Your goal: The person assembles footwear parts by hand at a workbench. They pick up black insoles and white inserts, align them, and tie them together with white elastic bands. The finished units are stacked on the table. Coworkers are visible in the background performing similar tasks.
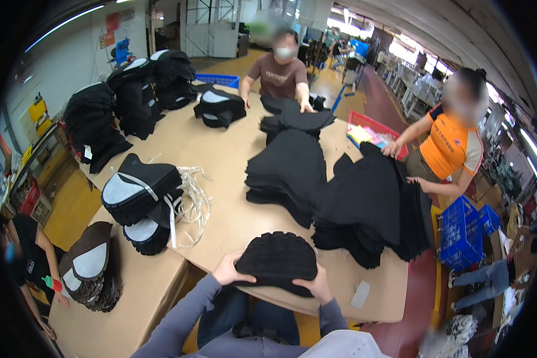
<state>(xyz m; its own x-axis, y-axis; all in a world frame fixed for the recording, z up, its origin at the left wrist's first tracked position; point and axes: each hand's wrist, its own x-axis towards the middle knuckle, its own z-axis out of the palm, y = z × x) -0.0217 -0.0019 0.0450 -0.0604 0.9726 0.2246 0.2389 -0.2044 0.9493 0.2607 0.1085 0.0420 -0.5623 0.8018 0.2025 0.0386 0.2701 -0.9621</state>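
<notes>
Between my two hands is a thick stack of black cut fabric pieces [277, 259], rounded at the top, at the table's near edge. My left hand [228, 268] grips its left end, with the thumb laid on the front. At the right end my right hand [317, 285] grips it the same way, thumb on the near face. Fingers behind the stack are partly hidden. Beyond it lie tall piles of black pieces [286, 170], and another large pile [364, 203] spreads to the right. A small white tag [360, 295] lies right of my right hand.
White ties [192, 200] lie beside a tied black bundle [142, 185] at left. More dark piles stand on the table's [227, 209] far left and on a nearer left table. Co-workers stand at the far side, right and left. Blue crates [461, 232] sit at right.
</notes>
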